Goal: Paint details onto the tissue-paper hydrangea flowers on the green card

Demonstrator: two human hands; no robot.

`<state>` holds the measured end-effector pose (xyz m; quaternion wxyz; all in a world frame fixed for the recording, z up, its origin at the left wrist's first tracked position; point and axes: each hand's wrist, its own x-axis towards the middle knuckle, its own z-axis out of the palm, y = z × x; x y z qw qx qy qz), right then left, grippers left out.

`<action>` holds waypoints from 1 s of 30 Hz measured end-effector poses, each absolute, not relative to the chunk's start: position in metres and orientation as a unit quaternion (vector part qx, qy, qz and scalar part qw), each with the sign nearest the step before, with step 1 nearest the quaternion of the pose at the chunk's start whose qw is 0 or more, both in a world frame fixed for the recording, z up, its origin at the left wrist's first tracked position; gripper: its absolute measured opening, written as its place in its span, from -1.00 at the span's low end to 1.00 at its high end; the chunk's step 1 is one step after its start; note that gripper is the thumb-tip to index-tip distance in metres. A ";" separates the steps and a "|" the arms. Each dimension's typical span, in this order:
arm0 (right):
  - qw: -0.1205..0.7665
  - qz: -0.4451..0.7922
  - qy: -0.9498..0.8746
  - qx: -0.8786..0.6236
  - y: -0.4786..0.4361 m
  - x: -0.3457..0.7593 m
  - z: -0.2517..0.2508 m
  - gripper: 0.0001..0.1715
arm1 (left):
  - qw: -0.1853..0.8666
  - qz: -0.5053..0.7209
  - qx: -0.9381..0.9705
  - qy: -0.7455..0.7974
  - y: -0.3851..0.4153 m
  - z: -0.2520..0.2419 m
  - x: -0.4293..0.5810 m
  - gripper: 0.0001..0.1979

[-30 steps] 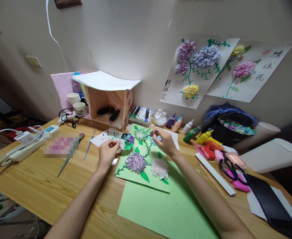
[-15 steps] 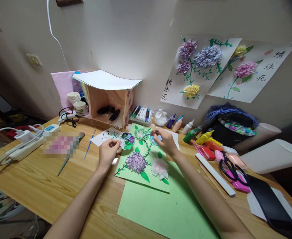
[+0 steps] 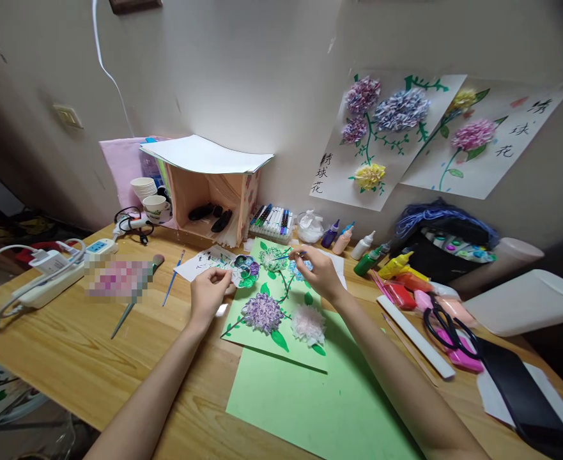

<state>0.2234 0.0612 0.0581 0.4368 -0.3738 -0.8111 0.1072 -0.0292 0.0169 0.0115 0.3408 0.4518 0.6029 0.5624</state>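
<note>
My left hand (image 3: 209,294) pinches the edge of a small round paint palette (image 3: 246,271), whose wells hold green, purple and dark paint. In my right hand (image 3: 317,273) is a thin blue paintbrush (image 3: 288,255), its tip at the white-green paper flower (image 3: 270,257) in the upper part of the picture. That picture is a light green card (image 3: 243,316) with painted leaves and stems. Also on it are a purple flower (image 3: 262,312), a pale pink flower (image 3: 308,324) and a blue flower (image 3: 300,270), partly hidden by my right hand.
A larger green sheet (image 3: 281,396) lies under the card. Left are another brush (image 3: 173,278) and a power strip (image 3: 51,284). Behind stand a cardboard box (image 3: 185,191), markers (image 3: 271,222) and paint bottles (image 3: 362,245). Scissors (image 3: 448,329) and a phone (image 3: 521,383) lie right.
The brush tip and my right fingers have shifted very slightly over the white-green flower. My left hand and the palette stay in place.
</note>
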 end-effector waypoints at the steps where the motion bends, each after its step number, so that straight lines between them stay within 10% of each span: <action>1: 0.445 0.112 -0.805 -0.375 0.060 0.224 0.059 -0.84 | 0.337 0.563 0.452 0.604 0.017 0.011 -0.030 -0.70; 8: 0.541 0.207 -0.738 -0.345 0.047 0.221 0.069 -0.79 | 0.335 0.568 0.451 0.601 0.018 0.011 -0.029 -0.70; 30: 0.468 0.164 -0.813 -0.306 0.028 0.198 0.065 -0.79 | 0.371 0.582 0.439 0.575 0.014 0.020 -0.022 -0.69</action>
